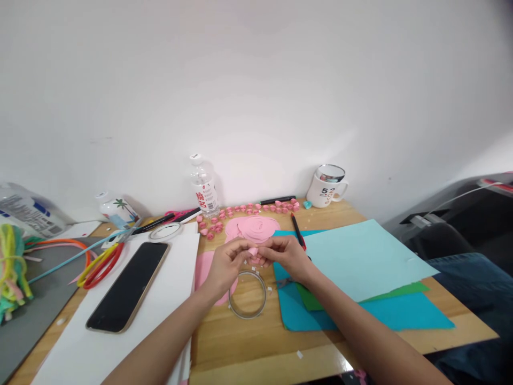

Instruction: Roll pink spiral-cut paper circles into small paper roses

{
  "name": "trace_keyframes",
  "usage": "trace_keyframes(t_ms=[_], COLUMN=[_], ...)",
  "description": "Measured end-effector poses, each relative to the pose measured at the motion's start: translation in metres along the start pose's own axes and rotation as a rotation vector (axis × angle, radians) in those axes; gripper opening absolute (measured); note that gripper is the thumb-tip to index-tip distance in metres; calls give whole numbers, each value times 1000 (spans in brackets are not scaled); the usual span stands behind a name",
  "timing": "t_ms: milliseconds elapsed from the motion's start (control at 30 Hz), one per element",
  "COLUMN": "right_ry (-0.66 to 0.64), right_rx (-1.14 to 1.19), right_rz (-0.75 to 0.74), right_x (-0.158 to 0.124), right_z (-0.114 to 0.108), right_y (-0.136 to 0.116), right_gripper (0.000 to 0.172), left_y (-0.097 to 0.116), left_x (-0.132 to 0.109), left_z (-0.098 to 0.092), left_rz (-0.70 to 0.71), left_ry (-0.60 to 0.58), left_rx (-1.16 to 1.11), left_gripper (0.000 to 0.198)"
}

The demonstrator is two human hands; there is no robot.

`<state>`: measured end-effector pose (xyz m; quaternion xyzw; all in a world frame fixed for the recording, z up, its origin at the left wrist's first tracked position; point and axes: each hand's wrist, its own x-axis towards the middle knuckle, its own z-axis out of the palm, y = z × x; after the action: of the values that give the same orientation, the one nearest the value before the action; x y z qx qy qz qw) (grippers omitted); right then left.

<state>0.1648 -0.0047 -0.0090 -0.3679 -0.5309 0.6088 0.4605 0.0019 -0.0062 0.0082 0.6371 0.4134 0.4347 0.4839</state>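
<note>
My left hand [228, 266] and my right hand [285, 256] meet above the middle of the wooden table. Between their fingertips both pinch a small folded pink paper piece [253, 251]; the fingers partly cover it. Behind the hands lies a pile of pink paper circles [256, 229]. A roll of tape [247, 295] rests on the table just in front of them. Several small curled pink paper pieces [240, 209] stand in rows near the wall. Small scissors [284, 282] lie partly under my right wrist.
Blue paper [308, 316] and light blue paper [360, 262] cover the right side. A phone [128, 286] lies on white paper [164, 299] at left. A plastic bottle [204, 187] and a mug [325, 187] stand by the wall. Pipe cleaners [12, 262] lie far left.
</note>
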Motion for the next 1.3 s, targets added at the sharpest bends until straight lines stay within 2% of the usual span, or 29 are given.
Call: trace_keyframes(t_ms=[333, 567, 667, 767, 800, 833, 900, 967, 1033, 1167, 1300], right_ry=[-1, 17, 79, 171, 150, 73, -139, -250, -168, 174, 242], right_rx=[-26, -68, -105, -135, -146, -164, -243, -358, -478, -628, -712], right_rz=[3, -4, -14, -41, -46, -46, -40, -66, -165, -471, -673], right_x=[-2, -1, -1, -2, -3, -5, -8, -9, -8, -4, -4], right_z=[1, 2, 2, -2, -4, -5, -7, -7, -5, -2, -3], right_y=[-6, 0, -1, -8, -12, -14, -17, -15, -9, 3, 5], right_gripper=[26, 27, 27, 28, 29, 32, 38, 31, 21, 12, 8], left_y=[-2, 0, 0, -2, -3, -4, -5, -7, -7, -7, -7], left_x=[1, 1, 1, 4, 5, 6, 8, 9, 9, 7, 6], left_z=[-2, 0, 1, -1, -2, -3, -5, -8, -9, -10, -8], left_rz=[-3, -23, -83, -127, -136, -147, -180, -224, -257, -284, -306], left_ry=[-37, -30, -20, 38, 54, 61, 63, 66, 42, -63, -115], left_rx=[-50, -66, -170, -306, -362, -425, -545, -625, -664, -684, -680], left_gripper=[14, 11, 10, 12, 12, 12, 15, 18, 19, 16, 16])
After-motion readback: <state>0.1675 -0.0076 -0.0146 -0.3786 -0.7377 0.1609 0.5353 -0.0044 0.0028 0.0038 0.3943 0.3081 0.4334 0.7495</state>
